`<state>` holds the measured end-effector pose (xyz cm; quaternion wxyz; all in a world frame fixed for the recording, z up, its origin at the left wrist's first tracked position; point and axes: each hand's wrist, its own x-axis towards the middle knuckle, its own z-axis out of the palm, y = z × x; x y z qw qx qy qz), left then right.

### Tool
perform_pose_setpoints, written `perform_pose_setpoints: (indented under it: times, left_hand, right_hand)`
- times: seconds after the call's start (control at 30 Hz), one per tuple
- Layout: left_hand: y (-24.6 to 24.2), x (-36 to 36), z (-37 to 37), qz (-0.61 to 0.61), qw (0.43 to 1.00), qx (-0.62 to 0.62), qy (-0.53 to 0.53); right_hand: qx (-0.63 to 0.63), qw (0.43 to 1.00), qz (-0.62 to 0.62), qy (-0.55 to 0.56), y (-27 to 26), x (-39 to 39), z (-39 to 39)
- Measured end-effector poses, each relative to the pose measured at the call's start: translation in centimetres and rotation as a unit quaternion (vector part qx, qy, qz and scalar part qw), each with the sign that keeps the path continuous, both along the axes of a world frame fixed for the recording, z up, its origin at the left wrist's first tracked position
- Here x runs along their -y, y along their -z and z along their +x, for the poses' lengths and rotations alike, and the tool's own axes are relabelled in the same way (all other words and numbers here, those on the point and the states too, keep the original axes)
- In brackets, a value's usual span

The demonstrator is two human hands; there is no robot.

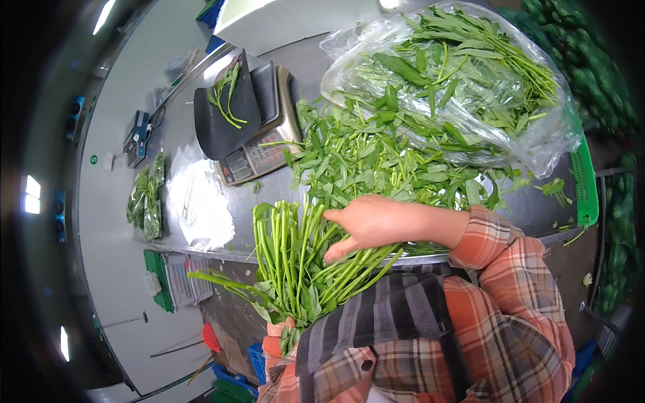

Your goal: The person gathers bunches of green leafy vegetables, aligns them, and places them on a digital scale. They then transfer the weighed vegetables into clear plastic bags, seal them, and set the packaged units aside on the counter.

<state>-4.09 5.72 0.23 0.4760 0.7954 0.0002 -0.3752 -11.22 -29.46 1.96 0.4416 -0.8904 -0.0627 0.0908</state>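
Note:
My left hand [282, 326], mostly hidden behind leaves, grips a bunch of water spinach [289, 262] in front of my body. The cut stem ends point up toward the table, and the leaves hang about the hand. Some stems splay out to either side. My right hand [375, 219] reaches across at the table's front edge. Its thumb and forefinger are apart, beside the stems at the bunch's right; whether they touch any is unclear. Just beyond it, loose water spinach leaves and stems [373, 161] lie heaped on the metal table [274, 194].
A digital scale [262, 156] with a black scoop pan [221, 121] holds a few sprigs. Beside it lie clear plastic bags [196, 196] and bagged greens [146, 196]. A large plastic bag of greens [453, 85] rests at back right by a green crate [584, 181]. A white box [297, 22] stands behind.

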Motion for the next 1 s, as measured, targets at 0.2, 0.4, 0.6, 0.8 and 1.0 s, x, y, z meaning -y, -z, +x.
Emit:
perform_pose_setpoints:
  times: [0.2, 0.4, 0.6, 0.8, 1.0]
  left_hand:
    - [2.8, -2.7, 3.3, 0.033, 0.969, 0.133, 0.205]
    - [4.0, -1.4, 4.7, 0.022, 0.962, 0.112, 0.246]
    - [1.2, 3.2, 4.9, 0.012, 0.967, 0.049, 0.249]
    - [-2.0, 4.3, 5.9, -0.002, 0.943, 0.004, 0.333]
    - [-5.0, 7.4, 5.1, -0.038, 0.881, -0.06, 0.468]
  right_hand:
    - [0.07, 0.994, 0.071, 0.038, 1.4, -2.9, 0.6]
    - [0.129, 0.985, 0.052, 0.098, 4.4, -0.4, -1.0]
    - [0.191, 0.939, 0.089, 0.272, 7.6, 5.3, -1.6]
    - [-0.011, 0.985, 0.168, 0.029, 2.9, 3.6, -4.3]
    - [0.079, 0.952, 0.19, 0.226, 3.8, 6.9, -5.2]
